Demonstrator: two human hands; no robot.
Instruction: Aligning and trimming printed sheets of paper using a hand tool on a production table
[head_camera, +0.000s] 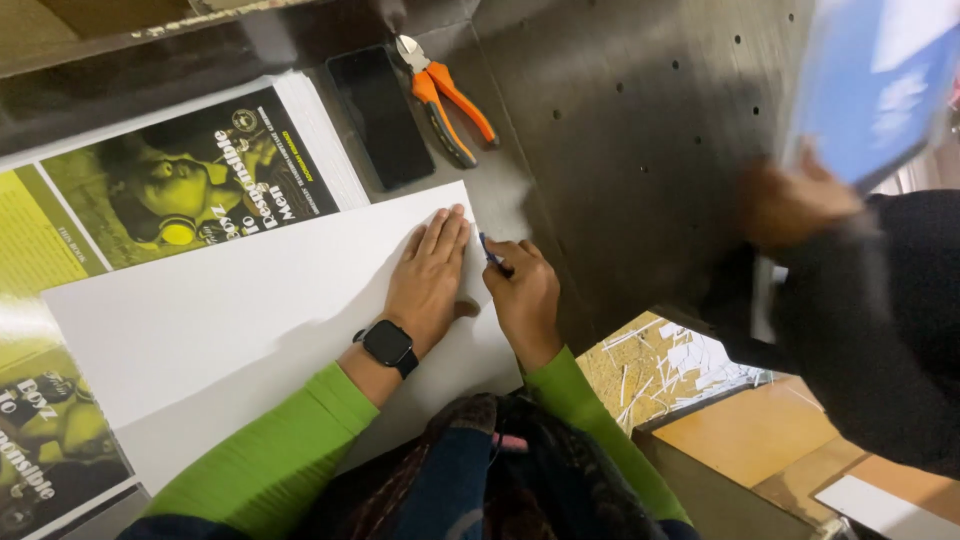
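The left hand (430, 275) is laid flat, fingers together, on a white sheet (220, 310) at mid-frame. Just beside it, the right hand (522, 295) is closed around a blue pen (489, 250) at the sheet's right edge. Printed covers (190, 175) are stacked at upper left; a phone (380, 115) and orange pliers (445, 95) lie at upper centre. At right, another person's hand (790, 205) holds a blue sheet (875, 85).
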